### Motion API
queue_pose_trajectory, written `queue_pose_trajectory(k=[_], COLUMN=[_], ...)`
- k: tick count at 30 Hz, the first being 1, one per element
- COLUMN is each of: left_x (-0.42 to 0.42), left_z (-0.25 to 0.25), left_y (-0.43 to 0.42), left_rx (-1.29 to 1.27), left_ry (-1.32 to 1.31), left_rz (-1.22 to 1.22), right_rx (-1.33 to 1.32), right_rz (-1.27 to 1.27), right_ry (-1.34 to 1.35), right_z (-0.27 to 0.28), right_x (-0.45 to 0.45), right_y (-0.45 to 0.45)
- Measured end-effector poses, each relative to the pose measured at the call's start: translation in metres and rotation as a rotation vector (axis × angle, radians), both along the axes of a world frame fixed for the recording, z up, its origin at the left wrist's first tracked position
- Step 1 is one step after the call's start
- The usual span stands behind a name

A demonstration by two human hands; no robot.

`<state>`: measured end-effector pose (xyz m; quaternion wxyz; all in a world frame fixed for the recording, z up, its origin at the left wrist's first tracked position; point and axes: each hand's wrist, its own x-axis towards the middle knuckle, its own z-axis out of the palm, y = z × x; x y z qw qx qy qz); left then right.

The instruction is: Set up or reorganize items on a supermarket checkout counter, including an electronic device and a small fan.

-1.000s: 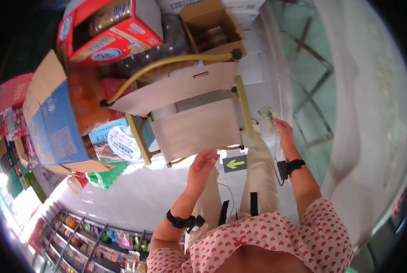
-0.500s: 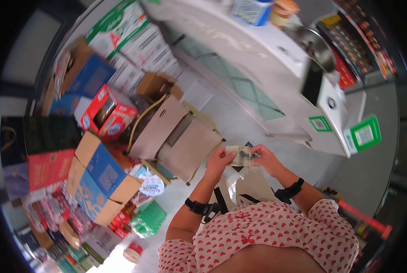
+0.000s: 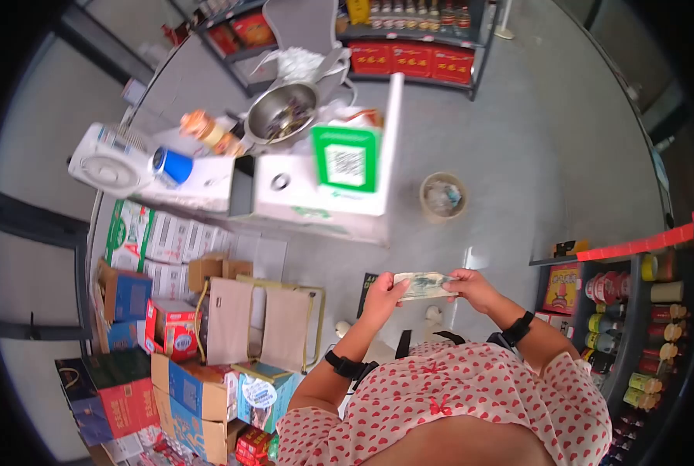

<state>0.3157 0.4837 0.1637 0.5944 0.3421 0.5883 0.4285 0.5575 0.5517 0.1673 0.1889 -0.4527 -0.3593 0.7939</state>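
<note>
A small stack of banknotes (image 3: 424,285) is stretched level between my two hands, in front of my body. My left hand (image 3: 385,297) pinches its left end, the thumb lying on top. At the right end, my right hand (image 3: 473,290) grips the notes between thumb and fingers. The printed face points up toward me; how many notes there are cannot be made out. Both wrists wear black straps. Below the notes, the grey floor (image 3: 409,256) shows.
A white counter (image 3: 277,221) with a green QR-code sign (image 3: 347,159) and a metal bowl (image 3: 282,114) stands ahead left. A folding chair (image 3: 273,322) and open cartons (image 3: 184,388) are left. A waste bin (image 3: 443,197) is ahead; shelves of jars (image 3: 634,334) stand right.
My view has swung to the right, so the counter now lies ahead left, and the bin and jar shelves have come into sight. Both hands still hold the banknotes.
</note>
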Motion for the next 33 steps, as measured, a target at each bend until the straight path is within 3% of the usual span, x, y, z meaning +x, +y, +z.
queue_pose_trajectory(k=[1, 5, 13, 21, 27, 33], left_x=[0.037, 0.113, 0.182, 0.213, 0.217, 0.196], left_z=[-0.011, 0.017, 0.012, -0.009, 0.026, 0.02], left_y=[0.043, 0.102, 0.227, 0.391, 0.501, 0.578], left_rx=[-0.021, 0.008, 0.014, 0.061, 0.147, 0.169], left_ry=[-0.055, -0.085, -0.103, -0.117, -0.094, -0.032], left_rz=[-0.003, -0.119, -0.178, -0.042, 0.086, 0.296], right_rx=[-0.027, -0.023, 0.077, 0.154, 0.196, 0.144], right_rz=[-0.03, -0.2, -0.274, -0.175, -0.079, 0.088], right_ry=[0.029, 0.098, 0.108, -0.028, -0.003, 0.047], right_z=[-0.017, 0.005, 0.005, 0.021, 0.032, 0.021], right_x=[0.039, 0.117, 0.186, 0.206, 0.205, 0.165], right_y=[0.042, 0.068, 0.192, 0.383, 0.515, 0.632])
